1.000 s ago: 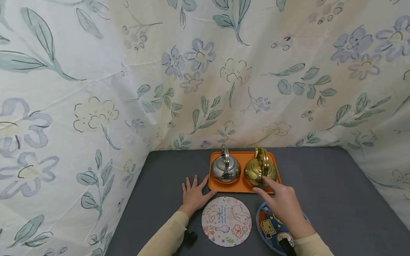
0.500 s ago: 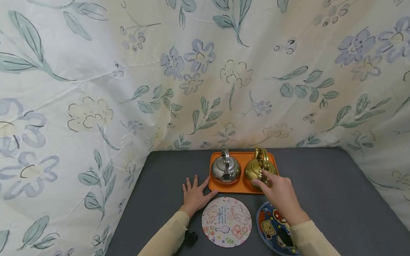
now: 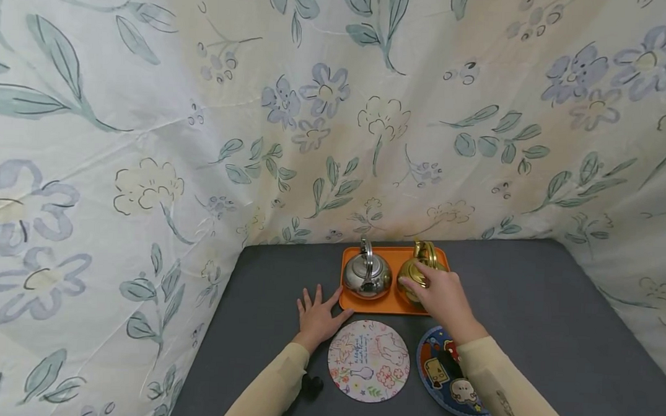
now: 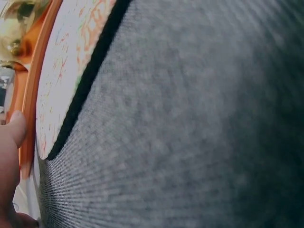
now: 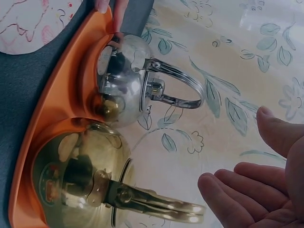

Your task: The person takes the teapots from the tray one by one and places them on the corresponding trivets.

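Observation:
An orange tray (image 3: pixel 387 305) at the back of the grey table holds a silver kettle (image 3: pixel 366 275) on the left and a gold kettle (image 3: pixel 410 270) on the right. My right hand (image 3: pixel 429 288) hovers over the gold kettle with its fingers (image 5: pixel 228 190) straight. They lie close beside the upright gold handle (image 5: pixel 156 205) without wrapping it. My left hand (image 3: pixel 316 316) lies flat on the table, its thumb (image 4: pixel 10 137) against the tray's front left edge (image 4: pixel 31 99). The right wrist view shows both kettles, silver (image 5: pixel 121 78) and gold (image 5: pixel 78 183).
A round white mat with pink drawings (image 3: pixel 368 360) lies in front of the tray, and a round blue cartoon mat (image 3: pixel 449 382) lies to its right under my right forearm. Floral cloth walls (image 3: pixel 337 109) close in the table at the back and both sides.
My right hand moved forward from the tray's front edge to over the gold kettle, uncovering more of the blue mat. The left hand and both kettles stayed put.

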Available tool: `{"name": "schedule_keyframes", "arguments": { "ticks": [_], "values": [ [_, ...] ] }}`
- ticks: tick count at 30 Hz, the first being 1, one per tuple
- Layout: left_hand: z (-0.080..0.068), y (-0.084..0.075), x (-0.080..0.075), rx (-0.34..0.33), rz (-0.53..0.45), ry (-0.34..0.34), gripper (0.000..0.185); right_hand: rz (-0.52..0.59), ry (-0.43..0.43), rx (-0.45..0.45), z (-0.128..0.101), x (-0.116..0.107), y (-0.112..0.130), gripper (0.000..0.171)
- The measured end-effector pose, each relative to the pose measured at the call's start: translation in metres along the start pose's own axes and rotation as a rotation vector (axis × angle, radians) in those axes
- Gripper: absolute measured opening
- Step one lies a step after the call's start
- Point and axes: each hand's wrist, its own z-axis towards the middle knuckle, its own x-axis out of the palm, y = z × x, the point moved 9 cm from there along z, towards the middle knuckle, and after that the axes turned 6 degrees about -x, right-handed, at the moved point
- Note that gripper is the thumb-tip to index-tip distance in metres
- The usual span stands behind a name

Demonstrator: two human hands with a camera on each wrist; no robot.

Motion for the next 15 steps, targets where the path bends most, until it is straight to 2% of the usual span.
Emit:
{"name": "schedule_keyframes", "arguments": {
  "ticks": [10,15],
  "values": [
    [0.001,0.002,0.002,0.003,-0.005,0.006,0.075,0.014,0.005,-0.003,0.016,0.004,0.004,0.057],
    [0.001,0.002,0.002,0.006,-0.013,0.002,0.075,0.003,0.003,-0.006,0.021,0.005,0.006,0.059]
  ]
}}
